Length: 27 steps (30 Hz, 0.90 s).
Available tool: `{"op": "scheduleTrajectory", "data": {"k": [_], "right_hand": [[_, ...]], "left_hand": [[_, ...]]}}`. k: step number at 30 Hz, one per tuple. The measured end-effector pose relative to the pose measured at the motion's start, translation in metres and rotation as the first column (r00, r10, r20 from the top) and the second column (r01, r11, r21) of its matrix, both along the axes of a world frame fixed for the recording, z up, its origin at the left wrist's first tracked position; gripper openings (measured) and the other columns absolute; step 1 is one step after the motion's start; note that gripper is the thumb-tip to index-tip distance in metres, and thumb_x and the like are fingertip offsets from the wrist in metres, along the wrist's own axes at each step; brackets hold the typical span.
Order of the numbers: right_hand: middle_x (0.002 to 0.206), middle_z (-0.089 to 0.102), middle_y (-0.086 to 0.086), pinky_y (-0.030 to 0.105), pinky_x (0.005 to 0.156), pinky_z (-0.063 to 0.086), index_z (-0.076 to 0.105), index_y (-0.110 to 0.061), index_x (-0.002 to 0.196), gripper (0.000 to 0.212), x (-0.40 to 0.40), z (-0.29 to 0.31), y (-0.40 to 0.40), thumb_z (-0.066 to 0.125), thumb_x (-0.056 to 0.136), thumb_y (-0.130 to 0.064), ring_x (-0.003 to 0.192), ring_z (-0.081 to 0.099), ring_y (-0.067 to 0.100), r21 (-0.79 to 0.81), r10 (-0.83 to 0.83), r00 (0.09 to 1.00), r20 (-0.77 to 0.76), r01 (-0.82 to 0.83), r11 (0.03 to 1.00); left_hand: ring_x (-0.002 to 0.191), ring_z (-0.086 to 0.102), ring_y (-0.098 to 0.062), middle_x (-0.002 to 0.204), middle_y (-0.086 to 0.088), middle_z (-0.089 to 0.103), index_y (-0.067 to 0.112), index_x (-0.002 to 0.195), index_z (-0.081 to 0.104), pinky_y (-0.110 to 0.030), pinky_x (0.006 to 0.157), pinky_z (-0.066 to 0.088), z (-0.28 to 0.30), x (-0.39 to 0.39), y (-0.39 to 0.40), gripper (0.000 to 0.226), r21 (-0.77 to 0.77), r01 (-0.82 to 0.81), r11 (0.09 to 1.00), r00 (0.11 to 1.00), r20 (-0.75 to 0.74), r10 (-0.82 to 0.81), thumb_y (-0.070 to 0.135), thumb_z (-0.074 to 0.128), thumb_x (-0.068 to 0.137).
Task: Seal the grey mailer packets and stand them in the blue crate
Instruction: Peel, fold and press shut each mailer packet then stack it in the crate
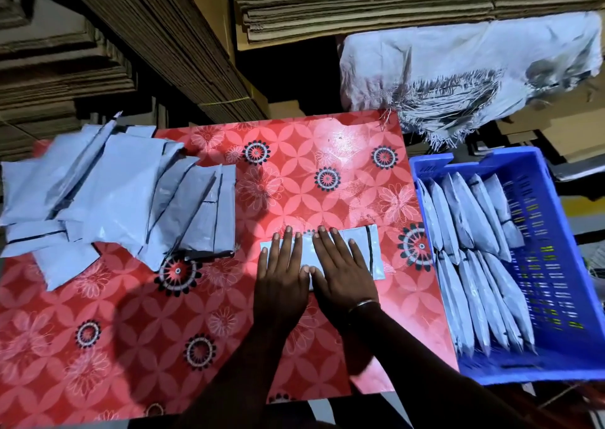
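The grey mailer packet (360, 248) lies long-axis left-right toward the table's right edge, both my hands pressed flat, fingers spread, on it, right hand (340, 265) nearer the blue crate (556, 368) than left hand (281, 271).

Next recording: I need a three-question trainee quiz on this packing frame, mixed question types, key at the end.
1. True or false: both hands, left hand and right hand, lie flat on one grey packet on the red floral tablecloth.
2. Multiple choice: where is the blue crate relative to that packet? A) to the person's left B) to the person's right C) under the table
3. Short answer: how do the packets in the crate sit, compared with the loose pile?

Key
1. True.
2. B.
3. They stand on edge, leaning, in two rows; the pile lies flat and overlapping on the left of the table.
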State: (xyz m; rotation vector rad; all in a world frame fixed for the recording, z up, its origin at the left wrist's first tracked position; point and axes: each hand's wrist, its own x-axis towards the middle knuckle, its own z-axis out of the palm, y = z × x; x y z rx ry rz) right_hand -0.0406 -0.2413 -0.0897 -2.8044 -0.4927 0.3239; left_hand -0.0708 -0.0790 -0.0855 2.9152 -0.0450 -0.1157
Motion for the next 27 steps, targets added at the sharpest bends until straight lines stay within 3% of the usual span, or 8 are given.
{"op": "scheduleTrajectory", "data": {"k": [5, 9, 14, 21, 23, 25, 27], "right_hand": [[0.169, 0.001, -0.005, 0.046, 0.126, 0.004, 0.011, -0.021, 0.162, 0.078, 0.007, 0.001, -0.033, 0.032, 0.101, -0.065, 0.156, -0.008, 0.014, -0.019, -0.026, 1.000, -0.004, 0.026, 0.999], [0.168, -0.011, -0.011, 0.046, 0.126, 0.001, -0.004, -0.027, 0.161, 0.084, 0.012, 0.002, -0.072, 0.026, 0.098, -0.073, 0.154, -0.014, 0.012, -0.074, -0.094, 0.995, -0.045, 0.091, 0.993], [0.167, -0.015, -0.012, 0.045, 0.126, -0.002, -0.007, -0.028, 0.161, 0.087, 0.012, 0.004, -0.109, 0.020, 0.094, -0.078, 0.154, -0.016, 0.011, -0.126, -0.176, 0.982, -0.068, 0.166, 0.978], [0.166, -0.013, -0.009, 0.048, 0.124, -0.002, -0.004, -0.025, 0.161, 0.093, 0.014, 0.014, -0.110, 0.010, 0.086, -0.078, 0.155, -0.012, 0.017, -0.104, -0.179, 0.975, -0.132, 0.166, 0.981], [0.169, -0.004, -0.002, 0.049, 0.124, 0.006, 0.005, -0.020, 0.162, 0.092, 0.012, 0.019, -0.109, 0.016, 0.088, -0.073, 0.156, -0.002, 0.021, -0.084, -0.186, 0.971, -0.153, 0.175, 0.981], [0.165, 0.025, 0.011, 0.049, 0.119, 0.025, 0.028, -0.011, 0.157, 0.079, 0.007, 0.027, -0.106, 0.036, 0.093, -0.057, 0.152, 0.025, 0.028, -0.004, -0.182, 0.982, -0.059, 0.182, 0.983], [0.142, 0.053, 0.015, 0.046, 0.102, 0.046, 0.050, -0.008, 0.141, 0.059, -0.002, 0.037, -0.099, 0.052, 0.090, -0.037, 0.128, 0.052, 0.035, 0.112, -0.190, 0.977, 0.094, 0.179, 0.977]], "left_hand": [[0.159, 0.007, -0.025, 0.172, -0.005, 0.009, 0.015, 0.163, 0.021, -0.052, 0.124, 0.022, 0.002, -0.005, 0.004, 0.063, -0.051, -0.011, 0.999, 0.999, 0.050, 0.014, 0.035, 0.041, 0.106], [0.159, 0.010, -0.024, 0.172, -0.002, 0.010, 0.017, 0.163, 0.022, -0.049, 0.125, 0.021, 0.006, -0.012, 0.011, 0.069, -0.048, -0.098, 0.994, 0.995, 0.030, 0.099, 0.048, 0.044, 0.105], [0.159, 0.000, -0.017, 0.173, 0.009, -0.004, 0.027, 0.165, 0.008, -0.047, 0.128, 0.015, 0.006, -0.032, 0.027, 0.078, -0.066, -0.167, 0.984, 0.986, -0.033, 0.165, 0.056, 0.045, 0.102], [0.160, 0.003, -0.025, 0.173, 0.003, -0.003, 0.025, 0.165, 0.003, -0.052, 0.126, 0.013, -0.003, -0.037, 0.037, 0.081, -0.029, -0.138, 0.990, 0.987, -0.082, 0.135, 0.062, 0.035, 0.100], [0.158, 0.013, -0.029, 0.173, -0.003, 0.006, 0.021, 0.165, 0.007, -0.055, 0.124, 0.018, -0.003, -0.033, 0.035, 0.084, -0.009, -0.145, 0.989, 0.982, -0.123, 0.143, 0.064, 0.030, 0.096], [0.154, 0.027, -0.034, 0.169, -0.011, 0.023, 0.014, 0.163, 0.019, -0.057, 0.121, 0.025, 0.001, -0.026, 0.030, 0.085, -0.001, -0.117, 0.993, 0.988, -0.105, 0.117, 0.063, 0.033, 0.095], [0.150, 0.033, -0.035, 0.165, -0.014, 0.032, 0.010, 0.160, 0.028, -0.056, 0.119, 0.028, 0.009, -0.015, 0.022, 0.083, -0.003, -0.054, 0.999, 0.996, -0.068, 0.054, 0.060, 0.039, 0.095]]}}
